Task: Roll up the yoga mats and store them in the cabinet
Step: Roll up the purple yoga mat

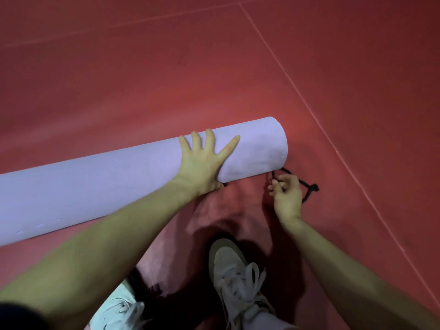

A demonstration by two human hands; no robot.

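A lavender yoga mat [107, 177] lies fully rolled on the red floor, running from the left edge to the middle of the view. My left hand [202, 163] presses flat on the roll near its right end, fingers spread over the top. Just off that end a black cord [307, 189] lies looped on the floor. My right hand [285, 194] pinches this cord with curled fingers, right beside the roll's end.
The red floor [238, 67] has thin seam lines [333, 139] running diagonally at the right and along the top. My two white sneakers [235, 277] stand at the bottom, close behind the roll. No cabinet is in view.
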